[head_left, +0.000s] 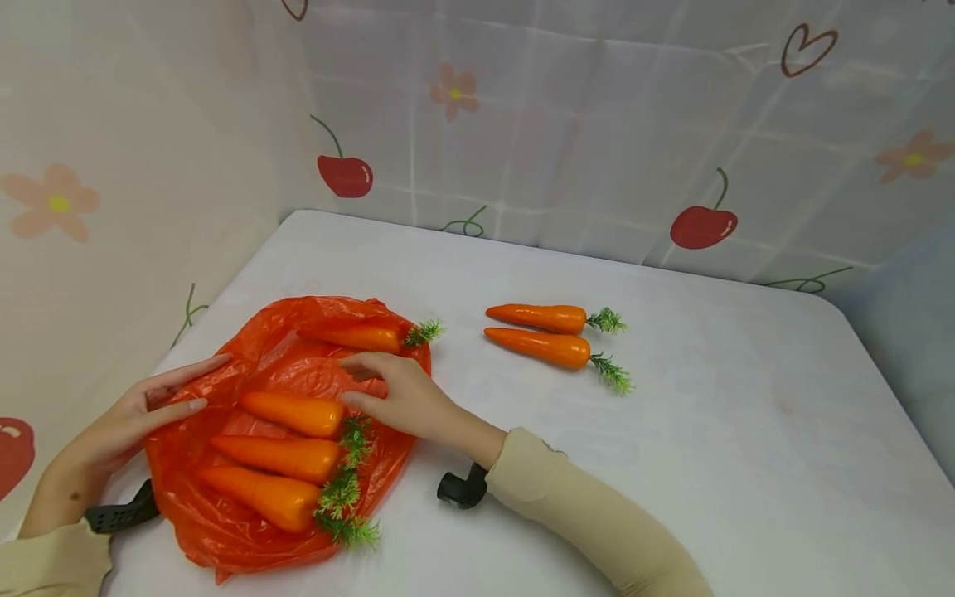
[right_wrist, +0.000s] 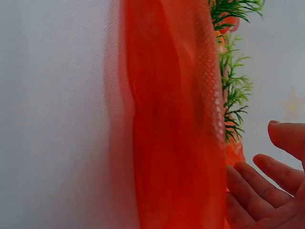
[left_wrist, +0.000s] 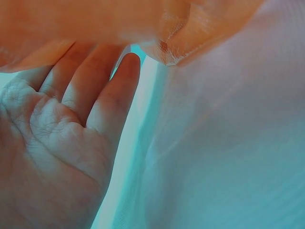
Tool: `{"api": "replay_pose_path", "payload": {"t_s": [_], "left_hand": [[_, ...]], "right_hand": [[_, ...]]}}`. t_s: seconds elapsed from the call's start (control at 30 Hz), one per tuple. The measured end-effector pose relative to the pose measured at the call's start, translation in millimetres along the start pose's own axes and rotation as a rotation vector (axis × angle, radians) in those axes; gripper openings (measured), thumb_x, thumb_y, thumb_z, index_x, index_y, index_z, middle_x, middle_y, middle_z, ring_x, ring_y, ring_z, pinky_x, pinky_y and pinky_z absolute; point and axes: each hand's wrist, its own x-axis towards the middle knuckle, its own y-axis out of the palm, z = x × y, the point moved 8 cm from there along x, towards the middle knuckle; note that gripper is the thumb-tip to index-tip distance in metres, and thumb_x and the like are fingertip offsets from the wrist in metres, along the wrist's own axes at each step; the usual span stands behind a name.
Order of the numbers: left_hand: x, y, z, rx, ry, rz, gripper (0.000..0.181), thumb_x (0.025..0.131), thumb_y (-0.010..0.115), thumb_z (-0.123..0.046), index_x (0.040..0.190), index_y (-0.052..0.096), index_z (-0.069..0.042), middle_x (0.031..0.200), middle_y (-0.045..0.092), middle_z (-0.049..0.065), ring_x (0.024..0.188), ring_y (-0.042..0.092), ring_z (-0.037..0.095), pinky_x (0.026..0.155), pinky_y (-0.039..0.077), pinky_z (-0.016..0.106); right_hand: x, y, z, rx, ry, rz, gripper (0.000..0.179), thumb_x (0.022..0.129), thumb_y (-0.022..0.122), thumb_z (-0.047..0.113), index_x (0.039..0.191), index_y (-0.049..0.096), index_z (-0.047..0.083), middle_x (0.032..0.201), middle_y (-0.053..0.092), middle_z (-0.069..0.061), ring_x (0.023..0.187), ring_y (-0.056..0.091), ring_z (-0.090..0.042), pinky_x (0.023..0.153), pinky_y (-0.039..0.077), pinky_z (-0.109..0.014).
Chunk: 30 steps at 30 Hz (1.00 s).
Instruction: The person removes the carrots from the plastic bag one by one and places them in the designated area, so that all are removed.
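A thin red plastic bag (head_left: 186,497) lies spread on the left of the table. Three orange carrots, the middle one being a carrot (head_left: 279,458), rest on it side by side, their green tops to the right. Near the bag's far edge lies another carrot (head_left: 358,336). My left hand (head_left: 123,423) touches the bag's left side with straight fingers; in the left wrist view the bag hides some fingertips. Over the bag, between the far carrot and the three, is my right hand (head_left: 406,394), thumb and fingers apart with nothing between them.
Two more carrots, the nearer being a carrot (head_left: 540,347), lie on the white table (head_left: 709,431) right of the bag. A printed curtain (head_left: 559,124) hangs behind the table. Black wrist devices, one a black mount (head_left: 462,487), sit by both wrists.
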Motion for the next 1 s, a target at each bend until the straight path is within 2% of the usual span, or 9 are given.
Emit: {"api": "replay_pose_path", "payload": {"t_s": [0.23,0.4,0.63,0.87,1.0], "left_hand": [[-0.5,0.0,-1.3,0.021,0.007,-0.004,0.049,0.091,0.035,0.006,0.139,0.024,-0.002,0.134,0.041,-0.01,0.112,0.045,0.002,0.083,0.045,0.02],[-0.5,-0.5,-1.0,0.045,-0.01,-0.024,0.049,0.092,0.036,0.005,0.139,0.025,-0.003,0.134,0.041,-0.012,0.112,0.045,0.001,0.083,0.045,0.019],[0.8,-0.2,-1.1,0.053,-0.044,-0.034,0.049,0.092,0.037,0.002,0.139,0.025,-0.005,0.133,0.042,-0.014,0.11,0.046,0.0,0.083,0.045,0.019],[1.3,1.9,-1.3,0.031,-0.022,-0.002,0.049,0.092,0.036,0.003,0.139,0.024,-0.004,0.134,0.04,-0.012,0.112,0.045,0.001,0.083,0.045,0.021],[0.3,-0.3,1.3,0.042,-0.033,-0.012,0.049,0.092,0.036,0.003,0.139,0.024,-0.004,0.134,0.04,-0.012,0.112,0.045,0.001,0.083,0.045,0.021]], "right_hand": [[16.0,30,0,-0.044,0.014,0.09,0.046,0.086,0.055,0.035,0.125,0.048,0.012,0.12,0.055,0.001,0.107,0.05,-0.004,0.088,0.039,-0.014],[19.0,42,-1,-0.107,0.015,0.138,0.049,0.086,0.055,0.037,0.127,0.047,0.013,0.121,0.053,0.002,0.108,0.048,-0.004,0.088,0.034,-0.009],[19.6,48,-2,-0.185,0.024,0.173,0.054,0.083,0.059,0.04,0.128,0.045,0.014,0.121,0.053,0.005,0.104,0.048,-0.002,0.088,0.034,-0.009],[16.8,49,-3,-0.24,0.053,0.188,0.055,0.081,0.063,0.038,0.128,0.045,0.016,0.121,0.052,0.007,0.106,0.047,-0.002,0.091,0.033,-0.011],[14.6,45,-6,-0.265,0.057,0.182,0.055,0.081,0.063,0.035,0.128,0.045,0.016,0.122,0.052,0.006,0.11,0.046,-0.004,0.095,0.031,-0.014]]}}
